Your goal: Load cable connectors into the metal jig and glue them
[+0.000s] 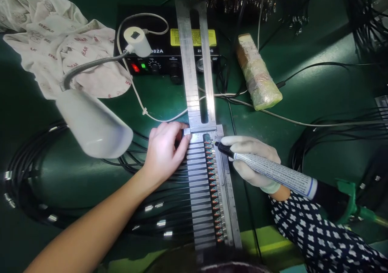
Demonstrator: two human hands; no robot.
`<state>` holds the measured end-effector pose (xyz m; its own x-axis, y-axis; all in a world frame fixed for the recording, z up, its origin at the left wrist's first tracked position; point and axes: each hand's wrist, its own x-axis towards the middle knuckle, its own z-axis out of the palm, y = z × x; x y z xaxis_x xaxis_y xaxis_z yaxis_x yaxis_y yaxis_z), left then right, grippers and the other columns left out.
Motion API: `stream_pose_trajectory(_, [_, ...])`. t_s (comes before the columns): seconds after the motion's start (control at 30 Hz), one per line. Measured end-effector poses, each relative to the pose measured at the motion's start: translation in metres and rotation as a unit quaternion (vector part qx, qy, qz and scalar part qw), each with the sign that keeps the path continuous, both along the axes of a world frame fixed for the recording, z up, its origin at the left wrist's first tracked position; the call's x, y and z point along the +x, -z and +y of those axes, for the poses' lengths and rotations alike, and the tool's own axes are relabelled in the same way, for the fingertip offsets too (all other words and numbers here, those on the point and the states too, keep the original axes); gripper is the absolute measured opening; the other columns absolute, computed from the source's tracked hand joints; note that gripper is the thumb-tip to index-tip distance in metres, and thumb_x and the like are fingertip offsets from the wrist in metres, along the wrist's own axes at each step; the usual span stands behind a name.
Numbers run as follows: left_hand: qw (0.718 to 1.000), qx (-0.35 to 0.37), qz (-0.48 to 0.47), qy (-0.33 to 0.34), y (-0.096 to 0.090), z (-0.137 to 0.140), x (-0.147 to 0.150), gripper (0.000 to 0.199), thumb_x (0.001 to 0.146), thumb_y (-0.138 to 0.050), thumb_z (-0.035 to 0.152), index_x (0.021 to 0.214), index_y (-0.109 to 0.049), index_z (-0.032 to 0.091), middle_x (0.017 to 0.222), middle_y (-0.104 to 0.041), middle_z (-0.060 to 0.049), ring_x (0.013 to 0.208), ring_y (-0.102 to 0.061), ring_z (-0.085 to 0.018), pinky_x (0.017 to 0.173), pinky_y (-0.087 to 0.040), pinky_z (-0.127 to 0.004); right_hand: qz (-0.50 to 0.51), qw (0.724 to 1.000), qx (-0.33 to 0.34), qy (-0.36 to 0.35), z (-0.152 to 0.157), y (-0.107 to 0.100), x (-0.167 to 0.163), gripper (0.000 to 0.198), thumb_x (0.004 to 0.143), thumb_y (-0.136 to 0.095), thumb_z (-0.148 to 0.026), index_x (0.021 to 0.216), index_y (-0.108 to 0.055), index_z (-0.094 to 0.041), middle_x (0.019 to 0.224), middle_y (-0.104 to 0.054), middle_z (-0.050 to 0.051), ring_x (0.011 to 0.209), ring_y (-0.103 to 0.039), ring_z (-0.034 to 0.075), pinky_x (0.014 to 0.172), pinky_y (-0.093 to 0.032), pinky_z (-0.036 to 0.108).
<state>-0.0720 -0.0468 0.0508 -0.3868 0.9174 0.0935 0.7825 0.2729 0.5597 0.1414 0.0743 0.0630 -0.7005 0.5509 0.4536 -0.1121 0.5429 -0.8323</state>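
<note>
A slotted metal fixture (200,192) lies lengthwise in front of me, with several black cables in its slots. Stripped cable ends with orange wires and small metal connectors (216,184) line its right side. My left hand (165,150), bare, pinches the fixture's upper left corner between thumb and index finger. In its white glove, my right hand (254,160) grips a dispensing syringe (275,172) with a printed label, black tip and green end fitting. The syringe tip sits at or just above the uppermost connectors; contact is unclear.
A second slotted metal plate (188,63) leans over the black dispenser box (139,59). On the left are a white lamp (93,123), a printed cloth (72,55) and coiled black cables (21,184). A plastic-wrapped block (260,79) and loose cords lie at right.
</note>
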Motion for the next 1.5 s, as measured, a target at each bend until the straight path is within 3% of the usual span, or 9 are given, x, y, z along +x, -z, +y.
stream_pose_trajectory(0.33, [1.000, 0.006, 0.009, 0.006, 0.0004, -0.0006, -0.0009, 0.016, 0.094, -0.054, 0.034, 0.101, -0.061, 0.021, 0.076, -0.059, 0.000, 0.079, -0.054, -0.019, 0.077, -0.037, -0.035, 0.041, 0.999, -0.001, -0.028, -0.0017, -0.0020, 0.0077, 0.035, 0.079, -0.068, -0.011, 0.112, -0.070, -0.023, 0.114, -0.074, 0.007, 0.090, -0.074, 0.022, 0.073, -0.065, 0.035])
stream_pose_trajectory(0.57, [1.000, 0.002, 0.013, 0.006, 0.0007, -0.0008, -0.0012, 0.017, 0.095, -0.053, 0.035, 0.102, -0.061, 0.021, 0.076, -0.060, 0.001, 0.079, -0.054, -0.019, 0.077, -0.037, -0.035, 0.035, 0.999, 0.004, -0.039, -0.0026, -0.0008, 0.0050, 0.033, 0.078, -0.068, -0.009, 0.109, -0.070, -0.018, 0.113, -0.073, 0.012, 0.094, -0.074, 0.024, 0.079, -0.065, 0.035])
stream_pose_trajectory(0.97, [1.000, -0.014, 0.011, 0.000, -0.0017, 0.0001, -0.0005, 0.020, 0.095, -0.051, 0.036, 0.103, -0.062, 0.022, 0.078, -0.061, -0.001, 0.081, -0.055, -0.020, 0.079, -0.038, -0.036, 0.026, 0.999, 0.000, -0.029, -0.0031, -0.0018, 0.0036, 0.038, 0.079, -0.066, -0.011, 0.113, -0.069, -0.028, 0.114, -0.074, 0.005, 0.091, -0.075, 0.024, 0.075, -0.067, 0.037])
stream_pose_trajectory(1.5, [1.000, -0.022, 0.013, -0.001, -0.0030, 0.0006, -0.0003, 0.021, 0.094, -0.050, 0.037, 0.102, -0.062, 0.022, 0.078, -0.061, -0.001, 0.080, -0.055, -0.021, 0.079, -0.039, -0.036, 0.029, 0.999, -0.011, -0.033, -0.0038, 0.0026, 0.0077, 0.039, 0.078, -0.068, -0.011, 0.113, -0.070, -0.029, 0.115, -0.073, 0.003, 0.088, -0.075, 0.023, 0.071, -0.068, 0.036])
